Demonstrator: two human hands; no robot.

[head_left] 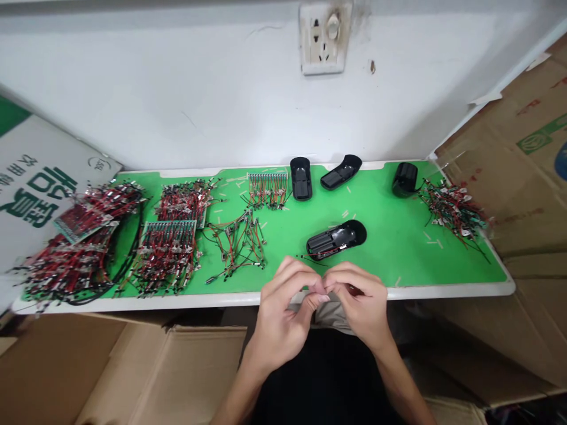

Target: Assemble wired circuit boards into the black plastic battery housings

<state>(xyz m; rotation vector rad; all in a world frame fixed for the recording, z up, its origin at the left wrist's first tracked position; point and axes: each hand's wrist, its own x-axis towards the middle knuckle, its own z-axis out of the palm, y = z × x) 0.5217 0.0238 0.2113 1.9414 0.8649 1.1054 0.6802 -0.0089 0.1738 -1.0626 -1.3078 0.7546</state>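
We've got left hand [283, 316] and right hand [365, 302] pinched shut, fingertips meeting, can't tell on what; black case [330, 241] sits just past our grip, glossy, round-ended.

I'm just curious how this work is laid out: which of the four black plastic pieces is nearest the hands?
The front black piece, just beyond the hands; the other three black pieces lie farther back, nearer the wall.

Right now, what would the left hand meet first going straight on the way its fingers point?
The left hand would likely meet the right hand first: they look close or touching, depth unclear.
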